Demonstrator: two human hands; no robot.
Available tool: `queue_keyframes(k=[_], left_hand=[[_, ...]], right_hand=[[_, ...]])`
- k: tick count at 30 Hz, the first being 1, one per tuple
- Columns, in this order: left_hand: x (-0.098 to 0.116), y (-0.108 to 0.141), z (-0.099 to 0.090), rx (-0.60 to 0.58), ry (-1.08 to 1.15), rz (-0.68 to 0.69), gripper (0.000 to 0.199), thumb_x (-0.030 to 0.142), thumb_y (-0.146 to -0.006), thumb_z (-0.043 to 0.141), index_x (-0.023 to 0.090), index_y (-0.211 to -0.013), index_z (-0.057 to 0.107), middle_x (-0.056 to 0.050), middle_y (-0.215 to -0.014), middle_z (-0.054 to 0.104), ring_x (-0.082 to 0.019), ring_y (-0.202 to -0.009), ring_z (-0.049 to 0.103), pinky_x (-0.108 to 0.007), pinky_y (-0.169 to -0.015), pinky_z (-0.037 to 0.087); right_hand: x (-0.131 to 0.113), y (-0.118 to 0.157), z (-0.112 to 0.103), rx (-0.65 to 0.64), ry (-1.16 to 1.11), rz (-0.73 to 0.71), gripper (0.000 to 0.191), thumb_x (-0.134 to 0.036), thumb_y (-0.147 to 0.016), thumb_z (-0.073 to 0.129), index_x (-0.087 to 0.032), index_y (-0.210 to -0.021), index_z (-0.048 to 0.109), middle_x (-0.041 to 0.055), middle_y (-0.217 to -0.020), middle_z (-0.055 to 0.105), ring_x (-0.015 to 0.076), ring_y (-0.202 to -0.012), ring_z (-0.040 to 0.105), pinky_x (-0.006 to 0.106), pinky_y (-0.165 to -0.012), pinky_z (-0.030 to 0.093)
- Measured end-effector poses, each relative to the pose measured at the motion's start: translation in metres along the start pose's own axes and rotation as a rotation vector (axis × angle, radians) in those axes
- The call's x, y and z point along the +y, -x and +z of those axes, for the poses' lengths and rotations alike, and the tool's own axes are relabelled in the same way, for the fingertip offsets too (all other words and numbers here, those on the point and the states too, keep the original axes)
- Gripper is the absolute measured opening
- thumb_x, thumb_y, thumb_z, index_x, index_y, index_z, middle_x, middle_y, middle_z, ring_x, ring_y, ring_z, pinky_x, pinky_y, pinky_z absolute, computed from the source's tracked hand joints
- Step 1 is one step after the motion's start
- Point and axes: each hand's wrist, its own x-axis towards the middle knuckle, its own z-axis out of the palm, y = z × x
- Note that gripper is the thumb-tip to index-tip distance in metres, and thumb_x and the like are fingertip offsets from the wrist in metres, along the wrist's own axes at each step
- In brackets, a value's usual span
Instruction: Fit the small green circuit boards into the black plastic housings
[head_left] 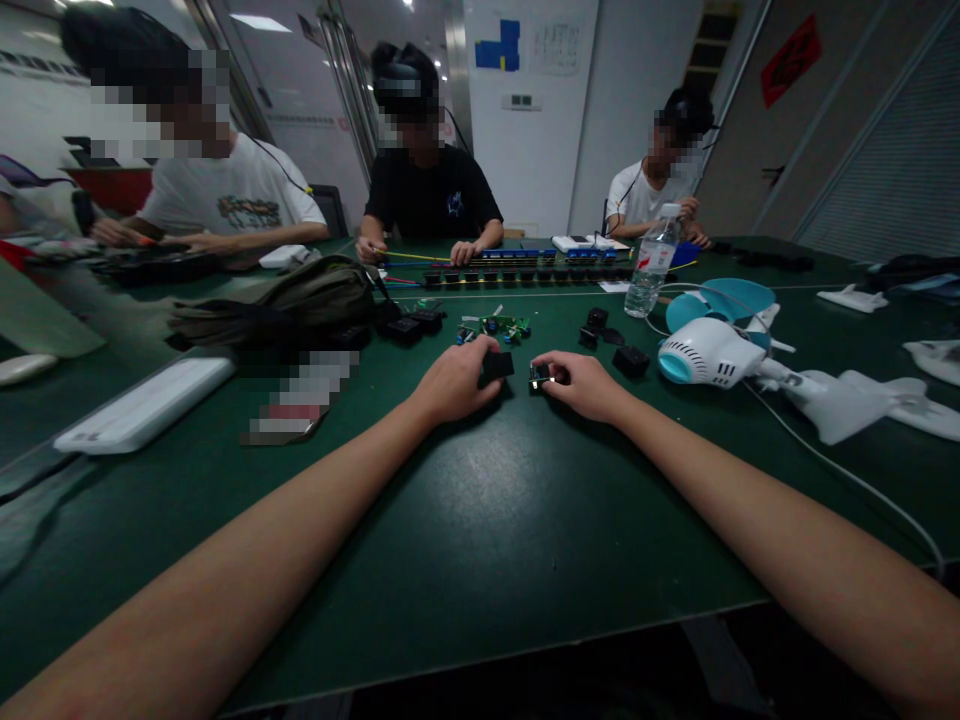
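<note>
My left hand (463, 381) is closed around a small black plastic box (498, 366), its dark side turned to the right. Across a narrow gap, my right hand (583, 384) pinches a small dark part with bright metal edges (540, 376), perhaps a circuit board; its exact kind is too small to make out. Just beyond my left hand lies a heap of small green circuit boards (495, 328) with blue parts. To the right of my right hand sit a black box (631, 361) and several small black pieces (598, 325).
A water bottle (652, 262) and a white and blue fan (709, 350) with a trailing cable stand at the right. Left are a white power bank (150, 400), a flat packet (300, 398) and a dark bag (292, 300). Several people sit opposite, one handling long strips (525, 278).
</note>
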Motion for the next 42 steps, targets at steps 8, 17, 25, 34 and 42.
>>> queue_keyframes(k=[8,17,25,34,42], left_hand=[[-0.0024,0.0000,0.0018,0.014,0.004,0.092,0.035,0.027,-0.082,0.060,0.020,-0.116,0.055,-0.011,-0.115,0.057,-0.027,-0.104,0.059,-0.042,-0.092,0.052],[-0.0052,0.0010,0.0044,-0.043,0.049,0.109,0.039,0.025,-0.082,0.059,0.022,-0.121,0.055,-0.010,-0.118,0.053,-0.026,-0.105,0.060,-0.043,-0.094,0.053],[-0.0059,0.0008,0.0049,-0.054,0.047,0.105,0.040,0.025,-0.082,0.059,0.022,-0.122,0.055,-0.010,-0.119,0.053,-0.026,-0.104,0.061,-0.042,-0.092,0.054],[-0.0043,0.0012,0.0044,-0.065,0.064,0.090,0.040,0.025,-0.082,0.059,0.023,-0.121,0.055,-0.009,-0.119,0.053,-0.026,-0.105,0.061,-0.042,-0.092,0.054],[-0.0043,0.0007,0.0052,-0.067,0.062,0.092,0.039,0.025,-0.082,0.059,0.023,-0.121,0.055,-0.010,-0.120,0.053,-0.026,-0.102,0.062,-0.042,-0.090,0.054]], right_hand=[[-0.0005,0.0002,-0.0002,0.009,0.010,-0.010,0.036,-0.011,-0.079,0.065,-0.017,-0.114,0.070,-0.0004,-0.080,0.061,0.0133,-0.071,0.053,0.026,-0.072,0.040],[0.0004,0.0012,0.0013,0.031,-0.035,0.001,0.037,-0.009,-0.077,0.063,-0.017,-0.113,0.067,-0.0013,-0.079,0.062,0.0128,-0.070,0.055,0.025,-0.070,0.041],[0.0011,0.0013,0.0006,0.027,-0.044,-0.009,0.033,-0.008,-0.074,0.061,-0.018,-0.105,0.068,-0.0024,-0.075,0.063,0.0119,-0.067,0.053,0.025,-0.068,0.040],[0.0027,0.0002,0.0013,0.018,-0.003,-0.015,0.035,-0.007,-0.076,0.061,-0.017,-0.108,0.072,-0.0011,-0.077,0.062,0.0122,-0.070,0.054,0.025,-0.069,0.040],[0.0043,0.0000,0.0026,0.022,0.016,-0.035,0.034,-0.007,-0.076,0.061,-0.018,-0.106,0.073,-0.0014,-0.076,0.061,0.0124,-0.069,0.052,0.026,-0.070,0.039]])
